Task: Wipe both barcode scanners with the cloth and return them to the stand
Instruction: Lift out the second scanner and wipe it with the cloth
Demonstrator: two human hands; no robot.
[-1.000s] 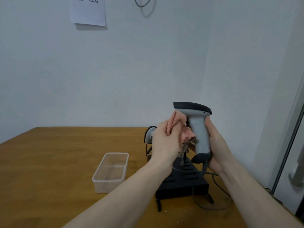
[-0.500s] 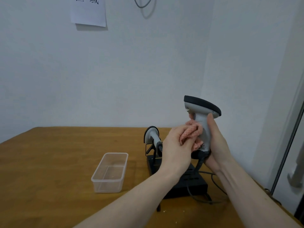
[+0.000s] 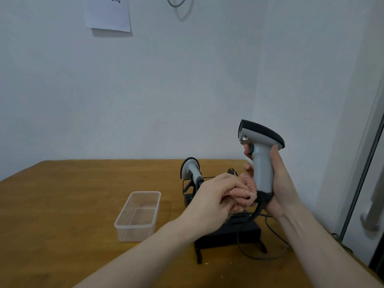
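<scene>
My right hand (image 3: 278, 183) grips the scanner (image 3: 262, 161) upright above the stand (image 3: 228, 231), exposing its handle. My left hand (image 3: 216, 196) bunches the cloth (image 3: 245, 193) against the handle base. The second scanner (image 3: 192, 171) sits docked, far left of the stand.

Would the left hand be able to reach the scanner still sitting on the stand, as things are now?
Probably yes: the left hand sits just in front of the second scanner, nothing between them, though it holds the cloth.
</scene>
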